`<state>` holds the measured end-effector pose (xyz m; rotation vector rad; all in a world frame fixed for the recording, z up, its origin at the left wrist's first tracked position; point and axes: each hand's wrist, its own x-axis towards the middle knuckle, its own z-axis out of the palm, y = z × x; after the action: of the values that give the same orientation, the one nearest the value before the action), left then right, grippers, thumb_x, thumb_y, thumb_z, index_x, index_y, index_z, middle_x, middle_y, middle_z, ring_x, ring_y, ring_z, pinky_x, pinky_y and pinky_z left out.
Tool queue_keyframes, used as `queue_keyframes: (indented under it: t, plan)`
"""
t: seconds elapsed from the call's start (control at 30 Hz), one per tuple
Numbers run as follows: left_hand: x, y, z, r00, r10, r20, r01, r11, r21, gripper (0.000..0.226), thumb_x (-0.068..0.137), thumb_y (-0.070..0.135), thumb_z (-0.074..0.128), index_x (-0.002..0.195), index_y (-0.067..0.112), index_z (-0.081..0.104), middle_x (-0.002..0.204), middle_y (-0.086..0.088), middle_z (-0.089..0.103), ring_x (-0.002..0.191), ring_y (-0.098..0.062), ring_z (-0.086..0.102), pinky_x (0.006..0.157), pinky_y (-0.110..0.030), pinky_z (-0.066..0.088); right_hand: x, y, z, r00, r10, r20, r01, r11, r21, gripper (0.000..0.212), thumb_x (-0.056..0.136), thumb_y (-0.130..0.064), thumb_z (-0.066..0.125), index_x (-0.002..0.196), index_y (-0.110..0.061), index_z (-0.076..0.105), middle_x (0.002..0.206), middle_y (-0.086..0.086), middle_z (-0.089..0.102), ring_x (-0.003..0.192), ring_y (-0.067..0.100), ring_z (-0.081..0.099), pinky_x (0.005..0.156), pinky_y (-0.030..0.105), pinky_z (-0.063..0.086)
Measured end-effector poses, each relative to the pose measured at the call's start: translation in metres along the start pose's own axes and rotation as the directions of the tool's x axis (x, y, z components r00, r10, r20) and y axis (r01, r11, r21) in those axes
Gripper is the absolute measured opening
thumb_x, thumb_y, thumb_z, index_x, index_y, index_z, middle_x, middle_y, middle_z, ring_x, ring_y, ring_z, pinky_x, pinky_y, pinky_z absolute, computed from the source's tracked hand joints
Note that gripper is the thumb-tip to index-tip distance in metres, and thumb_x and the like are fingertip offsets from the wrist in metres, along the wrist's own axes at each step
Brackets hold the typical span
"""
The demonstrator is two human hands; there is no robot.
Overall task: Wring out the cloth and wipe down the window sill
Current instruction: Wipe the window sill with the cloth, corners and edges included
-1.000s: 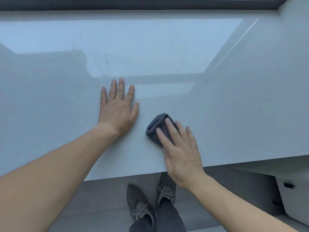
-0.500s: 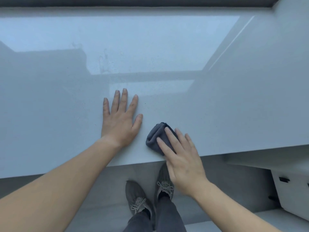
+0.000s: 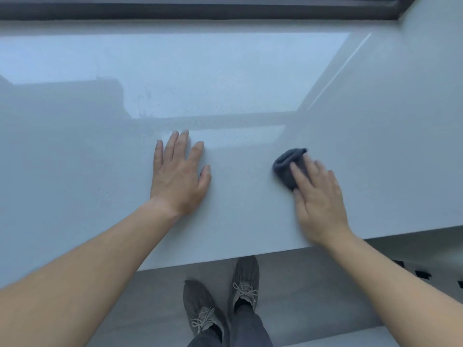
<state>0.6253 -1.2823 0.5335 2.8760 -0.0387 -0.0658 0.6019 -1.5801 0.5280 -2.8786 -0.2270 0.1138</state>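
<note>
- Two bare hands lie on the pale, glossy window sill, well apart from each other.
- The left hand rests palm down with fingers spread and straight, its grip open and holding nothing.
- The right hand lies to the right, flat on a bunched dark grey cloth; the fingers press on top of the cloth rather than curling round it, and they look blurred.
- The cloth sits on the sill under the right fingertips, its rolled edge poking out on the far left side of the hand, nearer the sill's near edge than the window.
- A dark window frame runs along the far edge of the sill, and the sky's reflection brightens the far half of the surface.
- Below the near edge, two grey lace-up shoes stand on a grey floor.
</note>
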Motion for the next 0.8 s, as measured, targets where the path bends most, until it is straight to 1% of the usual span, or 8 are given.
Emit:
queue_keyframes:
  t: [0.07,0.1,0.23,0.3,0.47,0.6,0.67,0.8]
  plan:
    - [0.016,0.001,0.001,1.000,-0.009,-0.002,0.008,1.000,-0.014,0.060,0.096,0.041,0.033,0.151,0.018,0.031,0.165,-0.012,0.011,0.153,-0.026,0.002,0.123,-0.045,-0.006,0.017,-0.020,0.003,0.979,0.197,-0.048,-0.197,0.980,0.021,0.058,0.097,-0.025,0.034,0.154,-0.027,0.027,0.166,0.000,0.012,0.151,0.029,0.011,0.122,0.049,0.008]
    - [0.025,0.003,0.001,1.000,-0.028,0.006,0.028,0.999,-0.019,0.059,0.098,0.041,0.034,0.153,0.019,0.028,0.166,-0.011,0.007,0.153,-0.024,-0.001,0.122,-0.044,-0.008,0.017,-0.033,0.007,0.982,0.180,-0.060,-0.180,0.984,0.003,0.060,0.095,-0.025,0.035,0.154,-0.028,0.026,0.166,0.001,0.010,0.151,0.029,0.011,0.122,0.049,0.008]
    - [0.054,0.010,0.005,0.994,-0.094,0.054,0.094,0.996,-0.002,0.062,0.099,0.043,0.030,0.157,0.023,0.016,0.167,-0.007,-0.004,0.152,-0.021,-0.012,0.122,-0.044,-0.011,0.004,-0.037,0.014,0.966,-0.247,0.073,0.249,0.968,-0.021,0.058,0.093,-0.023,0.044,0.150,-0.025,0.036,0.164,0.005,0.020,0.148,0.035,0.021,0.120,0.053,0.018]
    - [0.060,0.011,0.008,0.993,-0.099,0.057,0.098,0.995,0.018,0.063,0.099,0.045,0.027,0.157,0.025,0.014,0.167,-0.005,-0.005,0.152,-0.020,-0.013,0.122,-0.045,-0.011,0.028,-0.011,0.004,0.952,-0.295,0.086,0.299,0.953,-0.041,0.055,0.094,-0.026,0.039,0.149,-0.025,0.038,0.163,0.004,0.023,0.147,0.036,0.025,0.119,0.054,0.019]
    - [0.058,0.009,0.011,0.993,-0.112,0.048,0.112,0.994,0.008,0.064,0.098,0.048,0.025,0.157,0.027,0.015,0.167,-0.003,-0.003,0.152,-0.018,-0.011,0.122,-0.044,-0.010,0.090,-0.011,0.001,0.986,0.153,-0.064,-0.154,0.988,-0.002,0.058,0.097,-0.027,0.034,0.154,-0.028,0.026,0.166,0.001,0.012,0.150,0.030,0.012,0.122,0.049,0.009]
    - [0.058,0.011,0.010,0.991,-0.125,0.047,0.125,0.992,0.017,0.068,0.093,0.049,0.022,0.157,0.027,0.018,0.167,-0.002,0.000,0.153,-0.017,-0.008,0.122,-0.043,-0.008,0.075,-0.036,0.012,0.968,-0.246,0.052,0.248,0.968,-0.046,0.055,0.097,-0.031,0.041,0.151,-0.026,0.035,0.164,0.004,0.019,0.148,0.034,0.020,0.120,0.053,0.016]
    - [0.058,0.012,0.010,0.990,-0.132,0.043,0.131,0.991,0.017,0.069,0.092,0.049,0.021,0.156,0.027,0.019,0.167,-0.002,0.001,0.153,-0.017,-0.007,0.123,-0.043,-0.007,0.093,-0.020,0.005,0.938,-0.329,0.109,0.336,0.941,-0.050,0.055,0.096,-0.029,0.040,0.151,-0.027,0.036,0.164,0.002,0.019,0.148,0.034,0.021,0.121,0.052,0.015]
    - [0.059,0.012,0.010,0.991,-0.127,0.038,0.127,0.992,0.007,0.068,0.091,0.050,0.022,0.156,0.027,0.022,0.167,-0.002,0.003,0.153,-0.017,-0.006,0.123,-0.044,-0.005,0.150,-0.004,-0.004,0.999,0.051,-0.003,-0.051,0.999,0.018,0.057,0.098,-0.027,0.038,0.153,-0.030,0.028,0.166,0.000,0.012,0.150,0.031,0.014,0.122,0.048,0.008]
